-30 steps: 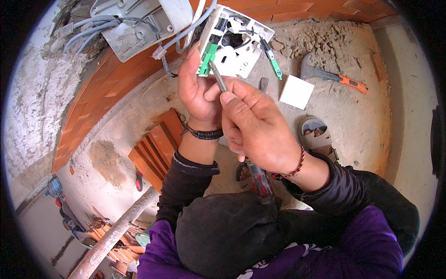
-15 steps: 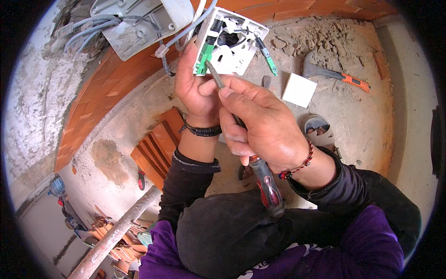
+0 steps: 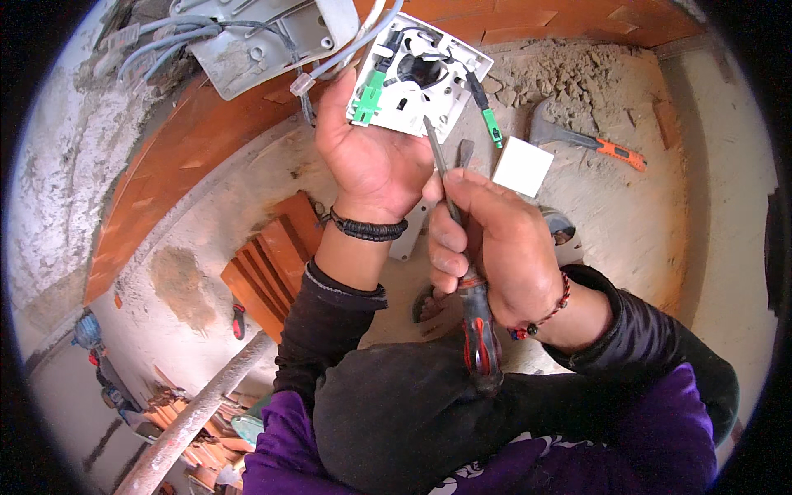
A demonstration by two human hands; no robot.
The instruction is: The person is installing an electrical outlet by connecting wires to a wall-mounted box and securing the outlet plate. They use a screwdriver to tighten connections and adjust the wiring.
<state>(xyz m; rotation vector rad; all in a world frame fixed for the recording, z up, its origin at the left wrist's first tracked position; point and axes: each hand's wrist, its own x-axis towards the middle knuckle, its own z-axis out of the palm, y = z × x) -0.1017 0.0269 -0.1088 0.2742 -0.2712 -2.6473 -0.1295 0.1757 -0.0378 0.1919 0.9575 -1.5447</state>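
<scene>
My left hand (image 3: 363,161) supports a white fibre outlet box (image 3: 412,103) from below and at its left side, the fingers partly hidden behind it. A green connector adapter (image 3: 369,97) is seated along the box's left edge. From its right side hangs a thin cable ending in a green-tipped plug (image 3: 492,125). My right hand (image 3: 499,235) is closed around a screwdriver (image 3: 480,334) with a dark and red handle. Its metal shaft points up, and the tip is at the lower right part of the box; whether it touches is hard to tell.
A grey junction box (image 3: 272,45) with grey cables (image 3: 169,41) is at the upper left. On the dusty floor lie a white square cover (image 3: 523,166), a hammer (image 3: 590,140) with an orange-black handle, and hollow bricks (image 3: 272,256). A long pole (image 3: 198,421) is at lower left.
The screwdriver tip has moved right, from the green adapter to the box's lower right part. My right hand has shifted right and slightly down. The box has shifted slightly right.
</scene>
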